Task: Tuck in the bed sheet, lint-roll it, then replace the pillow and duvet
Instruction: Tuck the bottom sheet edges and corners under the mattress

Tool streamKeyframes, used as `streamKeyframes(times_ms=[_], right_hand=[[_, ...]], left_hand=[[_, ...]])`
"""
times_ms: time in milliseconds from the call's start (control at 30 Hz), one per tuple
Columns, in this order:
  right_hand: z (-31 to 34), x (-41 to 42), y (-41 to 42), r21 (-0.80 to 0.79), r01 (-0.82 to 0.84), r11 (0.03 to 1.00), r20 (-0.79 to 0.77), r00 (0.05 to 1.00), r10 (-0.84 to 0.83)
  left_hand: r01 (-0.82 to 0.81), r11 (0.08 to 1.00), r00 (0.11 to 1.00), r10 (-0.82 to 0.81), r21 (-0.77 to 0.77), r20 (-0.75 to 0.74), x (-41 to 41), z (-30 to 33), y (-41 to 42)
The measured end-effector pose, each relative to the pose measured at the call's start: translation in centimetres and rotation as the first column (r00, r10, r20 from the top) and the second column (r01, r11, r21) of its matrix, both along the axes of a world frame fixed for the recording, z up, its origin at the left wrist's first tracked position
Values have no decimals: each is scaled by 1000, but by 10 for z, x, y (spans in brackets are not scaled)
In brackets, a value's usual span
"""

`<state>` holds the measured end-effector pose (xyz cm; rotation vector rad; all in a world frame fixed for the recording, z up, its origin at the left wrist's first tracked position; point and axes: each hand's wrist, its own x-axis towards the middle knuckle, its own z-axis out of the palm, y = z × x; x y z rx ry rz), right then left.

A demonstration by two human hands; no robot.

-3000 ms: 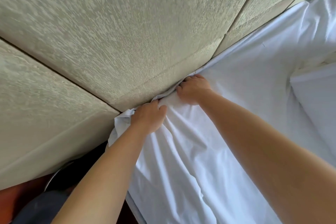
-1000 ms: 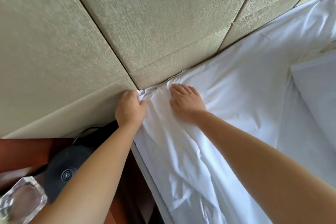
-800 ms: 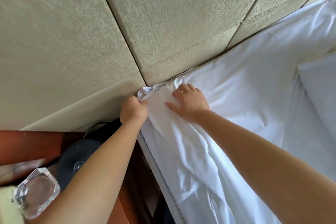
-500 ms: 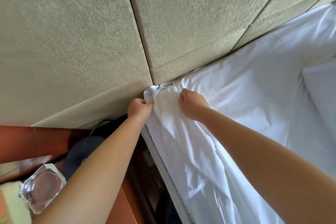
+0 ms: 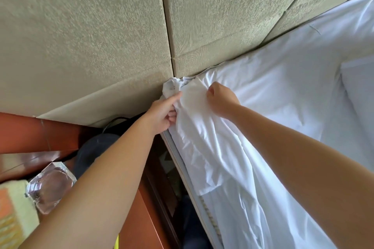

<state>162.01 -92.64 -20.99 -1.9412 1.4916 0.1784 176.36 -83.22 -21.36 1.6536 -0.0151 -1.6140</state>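
A white bed sheet (image 5: 269, 95) covers the mattress and bunches at the head corner, against the padded headboard (image 5: 202, 16). My left hand (image 5: 164, 113) grips the sheet's side edge at that corner, with the fingers curled into the cloth. Just to its right, my right hand (image 5: 219, 98) is closed in a fist that pinches the sheet on top of the mattress. Loose sheet hangs wrinkled over the mattress edge (image 5: 188, 176) below my hands. A white pillow or duvet (image 5: 358, 91) lies at the far right.
A reddish wooden nightstand (image 5: 40, 137) stands left of the bed, with a glass ashtray (image 5: 50, 186), a dark round device (image 5: 95, 151) with a cable, and a pale printed item (image 5: 12, 214) on it. A narrow dark gap (image 5: 166, 178) separates nightstand and mattress.
My right hand went from pressing flat on the sheet to gripping it in a fist. My left hand kept hold of the corner edge, and the bunched sheet has lifted off the corner.
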Motion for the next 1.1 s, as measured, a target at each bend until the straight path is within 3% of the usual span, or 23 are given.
streamKeyframes(times_ms=[133, 333, 467, 500, 533, 600, 667, 733, 800, 833, 867, 900, 933, 1000, 1100], right_hand=[[2, -1, 6, 6, -31, 999, 5, 999, 31], [5, -4, 19, 18, -88, 996, 9, 996, 88], [4, -2, 22, 13, -121, 993, -17, 992, 121], [3, -2, 23, 8, -132, 991, -39, 991, 132], [3, -2, 23, 3, -143, 990, -63, 988, 143], [3, -2, 23, -25, -158, 987, -102, 983, 154], [4, -1, 22, -73, -153, 985, -124, 982, 144], [3, -1, 20, -112, -148, 983, -132, 982, 133], [2, 0, 20, -134, -151, 979, -132, 982, 133], [2, 0, 20, -139, -150, 979, -122, 984, 133], [1, 1, 21, -137, -144, 980, -105, 986, 130], [-1, 2, 21, -128, -137, 982, -86, 988, 127], [-2, 3, 21, -115, -133, 984, -66, 990, 126], [-5, 4, 18, -100, -119, 988, -39, 993, 116], [-8, 4, 15, -78, -79, 994, -25, 997, 77]], left_hand=[[294, 954, 948, -300, -63, -111, -6, 12, 15], [214, 976, 974, -216, -36, -68, 7, 21, 29], [305, 947, 947, -313, 103, 75, 28, 28, 40], [368, 906, 885, -410, 208, 221, 34, 28, 41], [418, 837, 742, -538, 353, 399, 39, 28, 42], [342, 694, 300, -719, 633, 627, 44, 35, 40], [236, 614, -30, -770, 753, 637, 49, 43, 34], [201, 586, -256, -742, 785, 620, 52, 45, 30], [224, 587, -420, -662, 778, 620, 48, 36, 29], [265, 598, -424, -632, 756, 649, 43, 29, 32], [321, 627, -363, -611, 710, 704, 38, 23, 35], [367, 701, -201, -581, 611, 788, 33, 18, 37], [376, 790, 30, -532, 483, 846, 27, 16, 36], [245, 929, 419, -360, 279, 833, 15, 15, 30], [122, 947, 738, -287, 297, 610, 7, 17, 18]])
